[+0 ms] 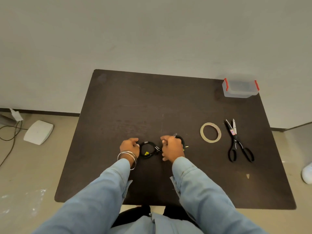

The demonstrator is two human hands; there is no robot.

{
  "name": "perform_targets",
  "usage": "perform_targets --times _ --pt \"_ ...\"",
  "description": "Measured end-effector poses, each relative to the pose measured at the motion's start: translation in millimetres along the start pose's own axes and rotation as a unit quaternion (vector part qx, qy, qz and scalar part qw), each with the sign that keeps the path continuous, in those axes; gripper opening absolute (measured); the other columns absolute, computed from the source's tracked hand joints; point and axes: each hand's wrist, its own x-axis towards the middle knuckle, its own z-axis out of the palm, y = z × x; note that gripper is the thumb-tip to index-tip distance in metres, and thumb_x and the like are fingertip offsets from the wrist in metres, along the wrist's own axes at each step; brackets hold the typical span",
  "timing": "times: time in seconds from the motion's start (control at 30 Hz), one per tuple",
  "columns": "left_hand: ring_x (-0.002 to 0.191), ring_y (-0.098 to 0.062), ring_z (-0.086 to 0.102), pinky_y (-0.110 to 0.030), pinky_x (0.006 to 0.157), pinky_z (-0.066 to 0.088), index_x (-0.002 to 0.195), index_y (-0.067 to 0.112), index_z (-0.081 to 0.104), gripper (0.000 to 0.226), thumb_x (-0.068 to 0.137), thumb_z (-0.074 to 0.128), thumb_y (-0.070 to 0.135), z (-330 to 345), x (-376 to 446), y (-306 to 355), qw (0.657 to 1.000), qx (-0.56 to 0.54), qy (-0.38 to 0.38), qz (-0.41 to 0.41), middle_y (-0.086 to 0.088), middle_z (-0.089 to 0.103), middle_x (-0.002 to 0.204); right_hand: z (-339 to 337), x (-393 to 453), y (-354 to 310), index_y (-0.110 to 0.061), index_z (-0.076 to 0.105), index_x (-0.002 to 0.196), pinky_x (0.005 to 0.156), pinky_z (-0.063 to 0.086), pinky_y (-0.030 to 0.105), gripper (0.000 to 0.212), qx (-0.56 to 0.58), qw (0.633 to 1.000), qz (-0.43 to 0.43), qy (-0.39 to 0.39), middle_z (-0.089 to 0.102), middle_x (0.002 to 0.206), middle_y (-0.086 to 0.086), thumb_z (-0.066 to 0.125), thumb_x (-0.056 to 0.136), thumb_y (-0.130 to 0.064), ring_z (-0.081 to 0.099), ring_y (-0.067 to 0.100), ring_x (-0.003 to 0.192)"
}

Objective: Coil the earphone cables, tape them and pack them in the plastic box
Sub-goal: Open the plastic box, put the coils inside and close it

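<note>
A coiled black cable (148, 150) with a small yellow label lies on the dark table (152, 107), between my two hands. My left hand (129, 146) has its fingers curled at the coil's left edge and pinches it. My right hand (171, 148) is curled round a second black cable (182, 141), whose loop and plug stick out on its right side. A roll of clear tape (210, 132) lies flat to the right of my hands. The clear plastic box (240, 88) with red clips stands at the table's far right corner, its lid on.
Black-handled scissors (237, 142) lie right of the tape roll, blades pointing away from me. On the floor to the left are a white device (38, 132) and loose wires (10, 132). A white object (307, 173) sits at the right edge.
</note>
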Motion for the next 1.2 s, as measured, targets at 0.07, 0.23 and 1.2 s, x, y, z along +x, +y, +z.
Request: perform_targets --times 0.07,0.23,1.2 --pt "0.103 -0.028 0.061 -0.025 0.09 0.043 0.107 0.011 0.069 0.025 0.089 0.054 0.005 0 2 15 0.998 -0.041 0.047 -0.018 -0.012 0.068 0.109 -26 7 4 -0.015 0.065 0.106 0.043 0.055 0.03 0.025 0.1 0.995 0.027 -0.007 0.064 0.092 0.013 0.044 0.095 -0.008 0.069 0.026 0.055" --pt "0.062 -0.016 0.061 -0.025 0.063 0.052 0.08 0.02 0.07 0.025 0.086 0.054 0.002 25 6 85 0.981 -0.18 0.068 -0.009 -0.008 0.071 0.086 -115 40 41 -0.008 0.064 0.099 0.038 0.046 0.023 0.018 0.266 0.96 0.058 0.059 0.064 0.073 0.01 0.046 0.096 -0.008 0.059 0.019 0.048" --pt "0.105 -0.026 0.062 -0.035 0.084 0.054 0.121 0.011 0.057 0.03 0.092 0.057 0.016 276 82 369 0.958 -0.228 -0.174 -0.006 -0.011 0.064 0.117 -348 249 163 -0.011 0.055 0.119 0.093 0.053 0.045 0.029 0.26 0.932 0.06 0.247 0.061 0.113 0.009 0.06 0.092 -0.023 0.06 0.028 0.104"
